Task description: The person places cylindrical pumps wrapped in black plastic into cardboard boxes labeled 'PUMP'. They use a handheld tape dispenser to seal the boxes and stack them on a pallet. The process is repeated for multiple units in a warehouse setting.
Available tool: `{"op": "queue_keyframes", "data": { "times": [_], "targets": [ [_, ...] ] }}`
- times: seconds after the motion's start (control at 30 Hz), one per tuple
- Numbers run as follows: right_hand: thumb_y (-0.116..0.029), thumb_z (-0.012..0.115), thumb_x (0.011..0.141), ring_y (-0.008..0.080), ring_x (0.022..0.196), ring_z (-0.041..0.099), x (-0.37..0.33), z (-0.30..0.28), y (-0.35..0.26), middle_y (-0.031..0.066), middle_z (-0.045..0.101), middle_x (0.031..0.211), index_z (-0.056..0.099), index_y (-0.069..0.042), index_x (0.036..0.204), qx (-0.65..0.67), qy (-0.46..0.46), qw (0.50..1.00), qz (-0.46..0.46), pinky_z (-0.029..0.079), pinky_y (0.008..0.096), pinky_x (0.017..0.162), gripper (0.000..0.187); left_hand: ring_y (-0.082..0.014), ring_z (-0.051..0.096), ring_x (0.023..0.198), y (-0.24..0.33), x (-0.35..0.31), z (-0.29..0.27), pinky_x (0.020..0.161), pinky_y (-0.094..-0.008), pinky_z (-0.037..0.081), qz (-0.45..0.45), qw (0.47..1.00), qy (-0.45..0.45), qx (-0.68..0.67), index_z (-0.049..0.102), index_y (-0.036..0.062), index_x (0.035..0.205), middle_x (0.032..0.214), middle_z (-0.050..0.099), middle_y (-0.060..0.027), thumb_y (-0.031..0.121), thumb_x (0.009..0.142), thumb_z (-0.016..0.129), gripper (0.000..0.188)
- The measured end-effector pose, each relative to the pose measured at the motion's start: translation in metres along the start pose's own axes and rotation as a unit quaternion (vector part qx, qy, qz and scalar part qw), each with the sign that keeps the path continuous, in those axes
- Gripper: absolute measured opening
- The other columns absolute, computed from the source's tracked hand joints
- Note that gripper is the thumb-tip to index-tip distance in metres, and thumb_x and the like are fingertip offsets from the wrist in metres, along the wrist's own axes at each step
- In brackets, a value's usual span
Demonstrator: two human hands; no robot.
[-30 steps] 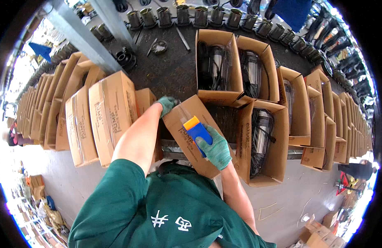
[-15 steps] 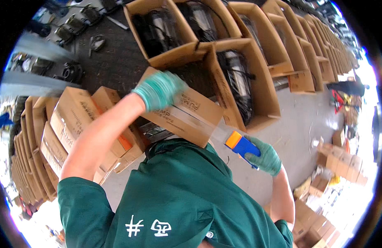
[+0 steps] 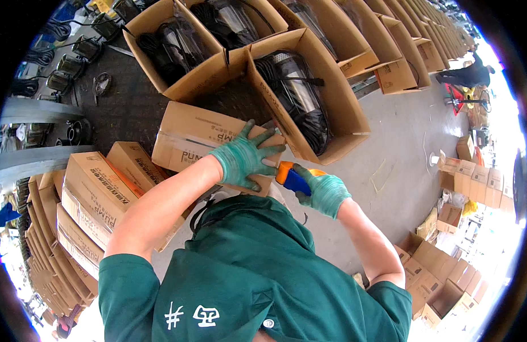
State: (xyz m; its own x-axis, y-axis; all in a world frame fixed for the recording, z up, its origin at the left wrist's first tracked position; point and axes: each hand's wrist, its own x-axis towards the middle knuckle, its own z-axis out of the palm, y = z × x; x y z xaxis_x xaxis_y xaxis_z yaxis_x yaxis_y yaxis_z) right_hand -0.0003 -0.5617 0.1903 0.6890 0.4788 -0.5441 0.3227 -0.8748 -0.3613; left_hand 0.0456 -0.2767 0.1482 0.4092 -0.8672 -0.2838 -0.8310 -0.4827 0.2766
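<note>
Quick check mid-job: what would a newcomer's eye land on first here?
First, the blue-and-orange tape dispenser in the right hand, held at the right end of the closed carton, on which the left hand lies spread. Next, the open carton just beyond, with a silver cylinder and black cable inside; then the row of open cartons toward the upper right.

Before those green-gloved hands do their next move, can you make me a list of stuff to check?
1. Left hand resting on the closed box: ok, fingers spread.
2. Right hand gripping the blue-and-orange tape dispenser: ok.
3. Left fingertips well clear of the dispenser: looks not ok, they're right beside it.
4. Tape stuck down under the left hand: cannot tell, it's hidden.
5. Neighbouring box shut: not ok, its top is open.
</note>
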Motion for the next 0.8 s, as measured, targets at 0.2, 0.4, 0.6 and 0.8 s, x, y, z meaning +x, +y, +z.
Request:
{"op": "queue_keyframes", "data": {
  "times": [0.2, 0.4, 0.6, 0.8],
  "targets": [
    [-0.030, 0.067, 0.097, 0.0375, 0.086, 0.073, 0.003, 0.062, 0.010, 0.0167, 0.075, 0.092, 0.063, -0.026, 0.135, -0.014, 0.000, 0.996, 0.088, 0.058, 0.0472, 0.082, 0.039, -0.0413, 0.008, 0.163, 0.016, 0.034, 0.003, 0.124, -0.0751, -0.001, -0.025, 1.000, -0.006, -0.007, 0.060, 0.0340, 0.148, 0.174, 0.026, -0.0125, 0.070, 0.091, 0.061, 0.068],
    [-0.028, 0.066, 0.099, 0.0380, 0.085, 0.074, 0.007, 0.130, 0.036, 0.0202, 0.077, 0.100, 0.070, -0.014, 0.129, 0.424, 0.048, 0.894, 0.134, 0.059, 0.0448, 0.075, 0.034, -0.0432, 0.027, 0.157, 0.017, 0.048, 0.039, 0.129, -0.0656, 0.005, -0.047, 0.985, 0.161, -0.048, 0.066, 0.0136, 0.140, 0.159, 0.047, -0.0214, 0.059, 0.091, 0.066, 0.067],
    [-0.022, 0.065, 0.098, 0.0411, 0.081, 0.073, 0.069, 0.175, -0.015, 0.0243, 0.073, 0.085, 0.073, -0.006, 0.106, 0.216, 0.093, 0.968, 0.082, 0.057, 0.0463, 0.072, 0.020, -0.0384, 0.042, 0.149, 0.027, 0.018, 0.031, 0.127, -0.0599, 0.023, -0.011, 0.994, 0.093, -0.047, 0.079, 0.0168, 0.117, 0.142, 0.065, -0.0078, 0.048, 0.086, 0.070, 0.044],
    [-0.029, 0.064, 0.101, 0.0404, 0.082, 0.074, 0.054, 0.159, -0.057, 0.0207, 0.075, 0.091, 0.076, -0.014, 0.111, 0.326, 0.102, 0.939, 0.032, 0.058, 0.0475, 0.074, 0.022, -0.0311, 0.045, 0.148, 0.011, -0.064, 0.047, 0.120, -0.0541, 0.036, 0.017, 0.995, 0.078, -0.063, 0.070, 0.0221, 0.135, 0.151, 0.059, -0.0063, 0.044, 0.085, 0.074, 0.056]
  ]
}}
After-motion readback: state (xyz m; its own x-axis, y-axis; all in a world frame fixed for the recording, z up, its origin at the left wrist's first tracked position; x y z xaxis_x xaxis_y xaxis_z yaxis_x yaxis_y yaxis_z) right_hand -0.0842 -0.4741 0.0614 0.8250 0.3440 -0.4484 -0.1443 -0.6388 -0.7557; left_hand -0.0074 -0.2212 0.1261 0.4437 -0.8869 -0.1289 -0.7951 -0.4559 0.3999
